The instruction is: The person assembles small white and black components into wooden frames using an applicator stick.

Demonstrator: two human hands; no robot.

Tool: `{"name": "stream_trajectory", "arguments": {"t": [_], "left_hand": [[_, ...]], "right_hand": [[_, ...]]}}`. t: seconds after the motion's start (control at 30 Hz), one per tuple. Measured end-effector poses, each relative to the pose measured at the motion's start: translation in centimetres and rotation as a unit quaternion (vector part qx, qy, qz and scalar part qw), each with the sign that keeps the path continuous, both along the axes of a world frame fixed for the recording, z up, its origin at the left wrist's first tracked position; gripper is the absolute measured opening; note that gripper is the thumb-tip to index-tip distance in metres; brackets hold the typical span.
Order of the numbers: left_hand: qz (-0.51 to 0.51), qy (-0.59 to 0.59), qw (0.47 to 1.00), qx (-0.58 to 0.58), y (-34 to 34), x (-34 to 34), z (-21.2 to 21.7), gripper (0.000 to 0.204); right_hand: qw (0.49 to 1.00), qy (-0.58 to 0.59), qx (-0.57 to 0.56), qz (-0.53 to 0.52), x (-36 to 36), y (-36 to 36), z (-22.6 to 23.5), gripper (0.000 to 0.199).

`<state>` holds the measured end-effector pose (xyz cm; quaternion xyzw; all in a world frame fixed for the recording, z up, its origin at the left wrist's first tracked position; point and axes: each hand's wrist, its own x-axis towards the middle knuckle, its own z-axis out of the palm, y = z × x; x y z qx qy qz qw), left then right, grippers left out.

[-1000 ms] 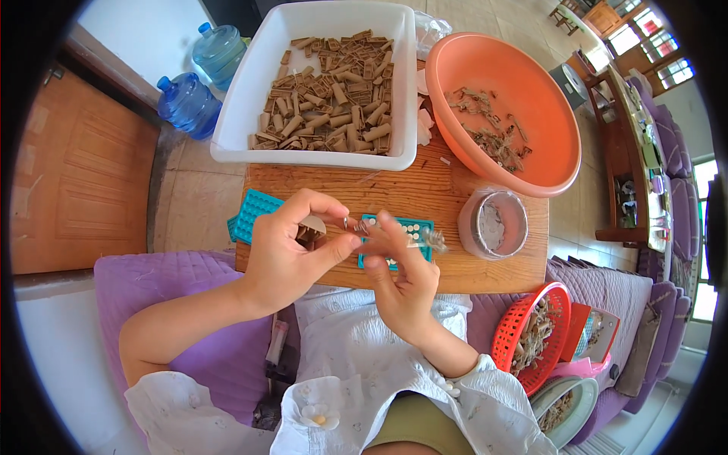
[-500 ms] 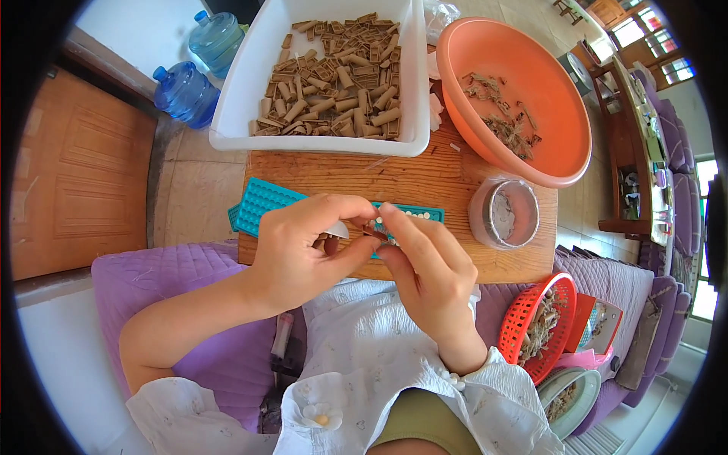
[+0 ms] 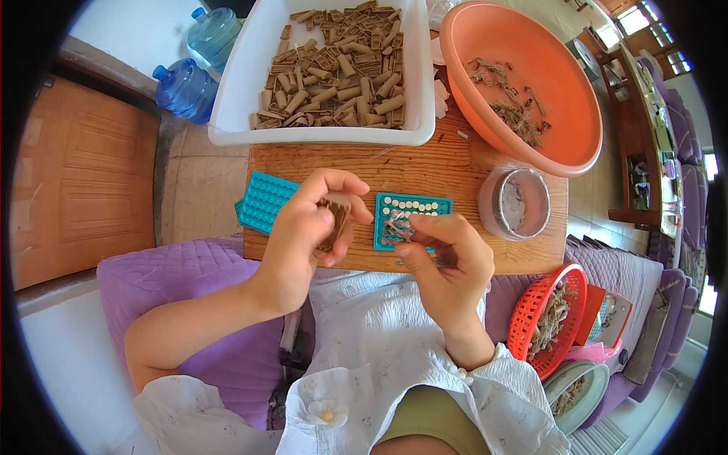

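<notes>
My left hand (image 3: 292, 243) is closed around a brown hollow plastic piece (image 3: 334, 218), held above the table. To its right, my right hand (image 3: 453, 262) pinches a small, tangled silvery-brown bit (image 3: 399, 226) between thumb and fingers; its exact kind cannot be made out. Under those fingertips lies a teal tray (image 3: 379, 203) with rows of round white pieces, its lower right part hidden by the hand. Left of my left hand, another teal tray (image 3: 267, 199) with rows of round hollows rests on a similar teal piece.
A white bin (image 3: 235, 114) full of brown pieces stands at the back, beside an orange basin (image 3: 561, 91) with dry scraps. On the table's right is a clear round tub (image 3: 491, 201). A red basket (image 3: 523, 322) sits on the purple seat (image 3: 174, 280).
My hands have come apart. The left moved slightly up with the brown piece, the right moved right with the silvery-brown bit, and more of the teal tray shows between them.
</notes>
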<state>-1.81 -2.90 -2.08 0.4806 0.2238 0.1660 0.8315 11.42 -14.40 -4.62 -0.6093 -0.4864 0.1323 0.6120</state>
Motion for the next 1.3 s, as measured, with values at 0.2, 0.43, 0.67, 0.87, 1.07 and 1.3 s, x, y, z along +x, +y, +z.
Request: {"name": "stream_trajectory", "arguments": {"t": [0.2, 0.43, 0.67, 0.87, 1.07, 1.3], "left_hand": [[0.049, 0.005, 0.999, 0.007, -1.5, 1.1, -0.2, 0.028], [0.003, -0.010, 0.998, 0.070, -1.5, 0.8, -0.2, 0.042], [0.016, -0.036, 0.992, 0.120, -1.2, 0.6, -0.6, 0.042], [0.019, -0.042, 0.994, 0.098, -1.4, 0.6, -0.5, 0.043], [0.005, -0.034, 0.996, 0.082, -0.9, 0.5, -0.6, 0.041], [0.025, 0.006, 0.999, 0.037, -0.8, 0.9, -0.1, 0.038]], "right_hand": [[0.983, 0.178, -0.020, -0.025, -0.8, -0.1, 0.6, 0.021], [0.995, 0.080, 0.055, -0.021, -1.2, 0.4, 0.3, 0.017], [0.991, 0.089, 0.092, -0.029, -1.7, 0.5, -0.2, 0.016], [0.988, 0.112, 0.101, -0.041, -1.8, 0.2, -0.2, 0.016], [0.997, 0.069, 0.045, 0.015, -1.2, 0.4, 0.4, 0.014], [0.999, 0.033, 0.002, 0.030, -1.4, 0.9, 0.0, 0.014]]}}
